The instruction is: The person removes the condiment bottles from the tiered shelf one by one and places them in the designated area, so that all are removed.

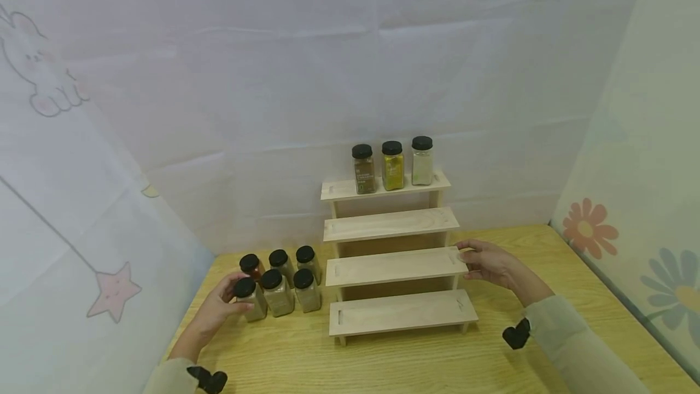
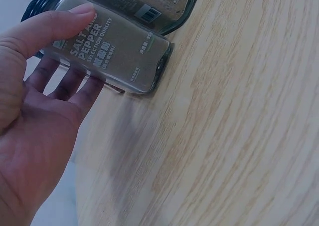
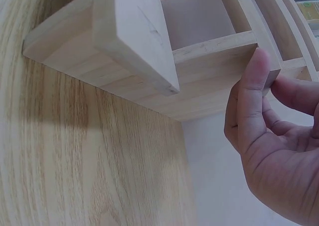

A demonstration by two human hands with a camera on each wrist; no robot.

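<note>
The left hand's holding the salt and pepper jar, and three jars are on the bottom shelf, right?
Wrong shelf: the head view shows three spice jars on the rack's top shelf. The left hand does hold the salt and pepper jar.

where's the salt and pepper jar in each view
Head: low, left of centre; the salt and pepper jar is in the left grip, left of the rack.
Left wrist: upper left, label readable.
Right wrist: not in it.
Shared landmark: wood-grain table, in all three.
</note>
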